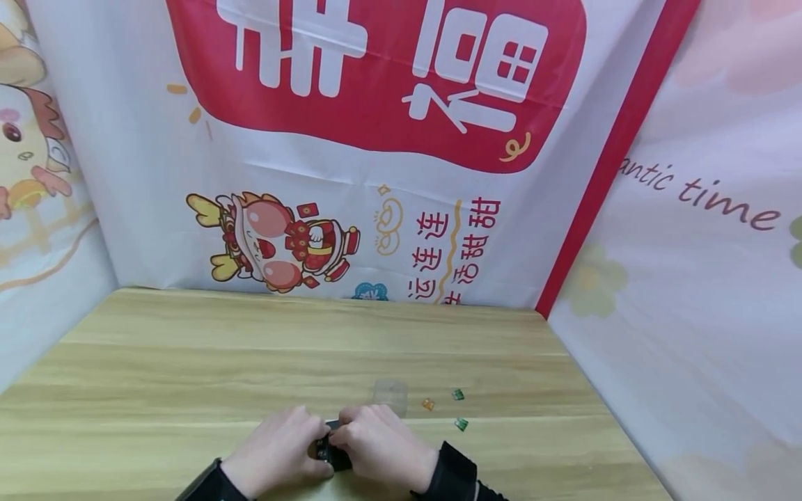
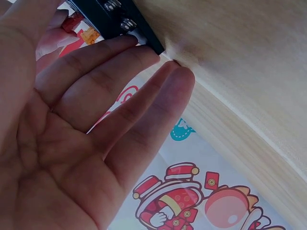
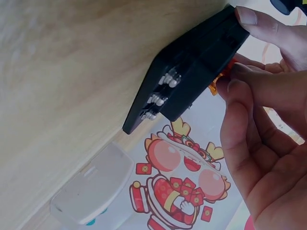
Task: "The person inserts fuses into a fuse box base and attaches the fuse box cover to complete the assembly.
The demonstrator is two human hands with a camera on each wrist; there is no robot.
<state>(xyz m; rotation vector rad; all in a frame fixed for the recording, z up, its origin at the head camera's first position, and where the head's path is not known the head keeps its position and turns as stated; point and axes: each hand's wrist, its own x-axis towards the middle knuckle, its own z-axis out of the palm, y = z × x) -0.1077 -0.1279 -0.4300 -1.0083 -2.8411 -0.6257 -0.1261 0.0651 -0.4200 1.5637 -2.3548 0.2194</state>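
A small black block-shaped case (image 3: 204, 60) with several clear knobs (image 3: 169, 80) along one edge stands tilted at the tabletop. My left hand (image 1: 282, 445) holds it, with the thumb (image 3: 247, 17) on one end and long, nearly straight fingers (image 2: 110, 81) along the other side. My right hand (image 1: 379, 442) has its thumb and fingertips together beside the case, pinching a small red translucent piece (image 2: 72, 21). An orange translucent piece (image 2: 90, 35) sits close to the red one, against the case. Fingers partly hide both pieces.
A clear plastic box (image 1: 393, 395) lies on the wooden table (image 1: 250, 362) just beyond my right hand. To its right are small translucent pieces, one orange (image 1: 428, 403) and two green, including a green piece (image 1: 461, 424). A printed cloth (image 1: 301, 160) hangs behind the table.
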